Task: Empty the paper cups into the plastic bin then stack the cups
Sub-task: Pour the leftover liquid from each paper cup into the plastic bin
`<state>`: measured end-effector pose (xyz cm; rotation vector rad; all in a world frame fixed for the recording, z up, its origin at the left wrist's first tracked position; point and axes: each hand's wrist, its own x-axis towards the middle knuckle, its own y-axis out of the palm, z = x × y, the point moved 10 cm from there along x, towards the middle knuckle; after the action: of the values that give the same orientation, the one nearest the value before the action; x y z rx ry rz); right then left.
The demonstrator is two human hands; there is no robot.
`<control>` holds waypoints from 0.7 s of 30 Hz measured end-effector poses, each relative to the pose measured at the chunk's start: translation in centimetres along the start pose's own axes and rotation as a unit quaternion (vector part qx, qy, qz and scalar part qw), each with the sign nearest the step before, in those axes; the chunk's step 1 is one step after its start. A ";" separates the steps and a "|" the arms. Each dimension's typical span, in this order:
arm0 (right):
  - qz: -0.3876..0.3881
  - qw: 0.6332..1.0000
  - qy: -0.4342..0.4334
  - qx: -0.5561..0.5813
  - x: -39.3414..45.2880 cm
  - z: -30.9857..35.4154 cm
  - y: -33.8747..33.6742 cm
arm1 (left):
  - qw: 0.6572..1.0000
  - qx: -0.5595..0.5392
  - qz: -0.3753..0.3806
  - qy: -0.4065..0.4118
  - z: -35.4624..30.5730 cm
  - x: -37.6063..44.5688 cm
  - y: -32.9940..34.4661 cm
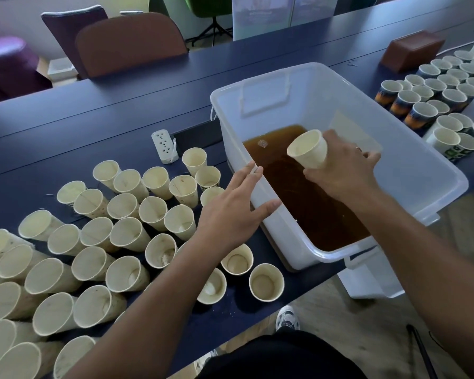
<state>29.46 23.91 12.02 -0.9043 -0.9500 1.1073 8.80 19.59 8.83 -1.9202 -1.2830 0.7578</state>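
Head view: right hand [342,173] grips tilted paper cup [309,149]; left hand [236,212] spread; print unreadable.

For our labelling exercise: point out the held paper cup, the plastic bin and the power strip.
Held paper cup [311,153], head view, outer wall.
Plastic bin [433,175], head view, right rim.
Power strip [163,144], head view, socket face.

A white power strip [164,145] lies on the dark table [93,116].
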 end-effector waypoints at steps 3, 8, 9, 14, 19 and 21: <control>-0.034 0.986 0.000 0.166 -1.0 1.8 -2.1 | 0.995 -0.097 0.020 -0.006 0.6 -0.1 -1.8; -0.079 0.940 -0.028 0.331 -4.2 8.2 -4.3 | 0.961 -0.253 -0.107 -0.020 2.5 -3.8 -9.4; -0.069 0.930 -0.042 0.358 -5.0 10.1 -4.0 | 0.953 -0.270 -0.137 -0.024 3.1 -5.0 -10.8; 0.049 0.904 -0.123 0.407 -9.4 19.3 1.5 | 0.924 -0.286 -0.237 -0.093 8.6 -11.9 -14.6; 0.206 0.881 -0.195 0.379 -15.5 26.6 10.4 | 0.888 -0.317 -0.260 -0.207 16.2 -19.6 -13.4; 0.232 0.871 -0.236 0.363 -17.8 29.4 12.5 | 0.876 -0.315 -0.271 -0.246 18.9 -23.1 -13.1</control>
<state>-4.94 12.48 7.29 -0.2222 -0.6032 1.9891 -20.64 5.71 10.32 -1.7048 -2.5042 0.5792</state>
